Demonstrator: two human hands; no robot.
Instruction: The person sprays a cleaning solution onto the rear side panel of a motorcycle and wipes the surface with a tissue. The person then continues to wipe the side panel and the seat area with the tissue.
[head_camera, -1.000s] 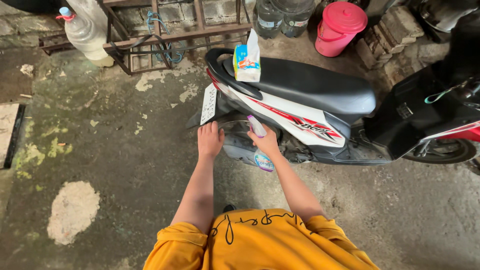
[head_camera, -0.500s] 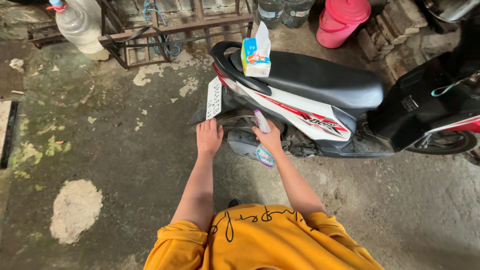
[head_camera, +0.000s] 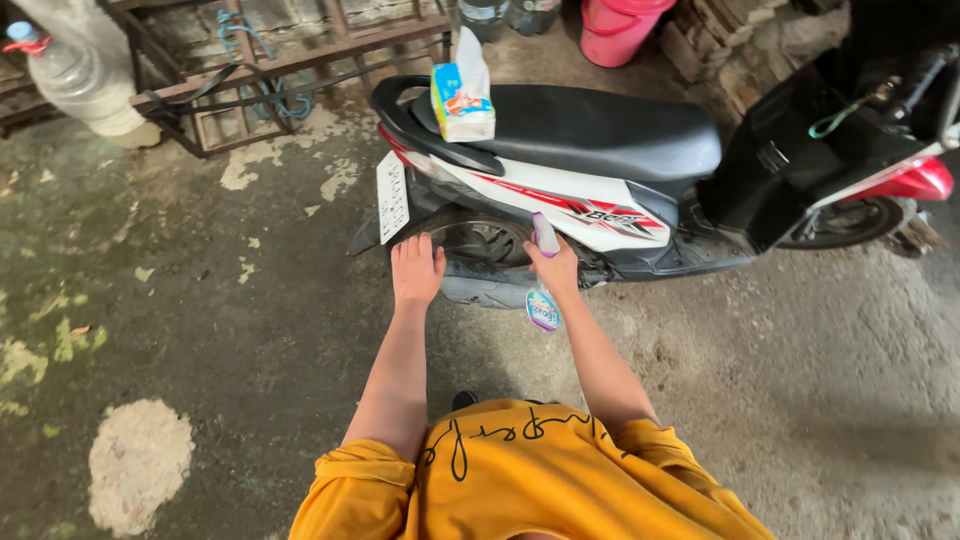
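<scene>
A white and red scooter (head_camera: 600, 215) with a black seat stands on the concrete floor in front of me. My left hand (head_camera: 416, 270) lies flat with fingers apart on the rear tyre (head_camera: 480, 245), just below the licence plate (head_camera: 391, 198). My right hand (head_camera: 556, 270) grips a small spray bottle (head_camera: 543, 305) with a purple nozzle, held against the rear wheel area. A tissue pack (head_camera: 462, 98) stands on the back end of the seat.
A rusty metal frame (head_camera: 280, 70) and a large clear water jug (head_camera: 75, 80) stand at the back left. A pink bucket (head_camera: 615, 28) and stacked bricks (head_camera: 740, 45) are behind the scooter. Pale patches mark the stained floor (head_camera: 140, 460).
Both hands stay on the rear wheel and bottle. The camera view has shifted, so the scooter now sits further left and higher in the picture.
</scene>
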